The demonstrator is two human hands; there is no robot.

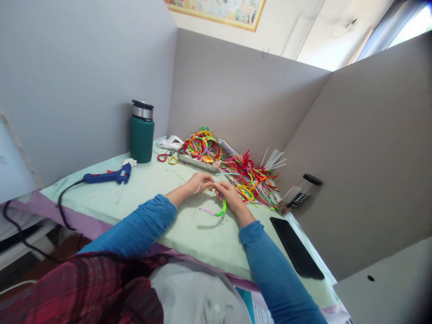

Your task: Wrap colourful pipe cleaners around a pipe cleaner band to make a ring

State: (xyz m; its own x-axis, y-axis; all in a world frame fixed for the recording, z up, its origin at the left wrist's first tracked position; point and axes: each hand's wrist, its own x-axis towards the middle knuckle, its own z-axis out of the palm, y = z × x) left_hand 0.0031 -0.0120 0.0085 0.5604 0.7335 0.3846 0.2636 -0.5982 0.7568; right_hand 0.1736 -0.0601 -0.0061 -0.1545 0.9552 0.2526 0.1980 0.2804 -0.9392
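Note:
Close together above the table, my left hand (200,182) and my right hand (231,195) have their fingers closed, nearly touching. A thin white strand (199,186) loops out from my left fingers. From under my right hand curves a pipe cleaner (222,209), bright green with a pale pink end, its tip pointing left. The exact grip at the fingertips is too small to make out.
A metal tray (197,162) and a heap of coloured pipe cleaners (251,173) lie at the back. To the left are a blue glue gun (108,175) with its cord and a green bottle (141,137). A black phone (296,247) lies on the right. Grey partitions (243,90) surround the table.

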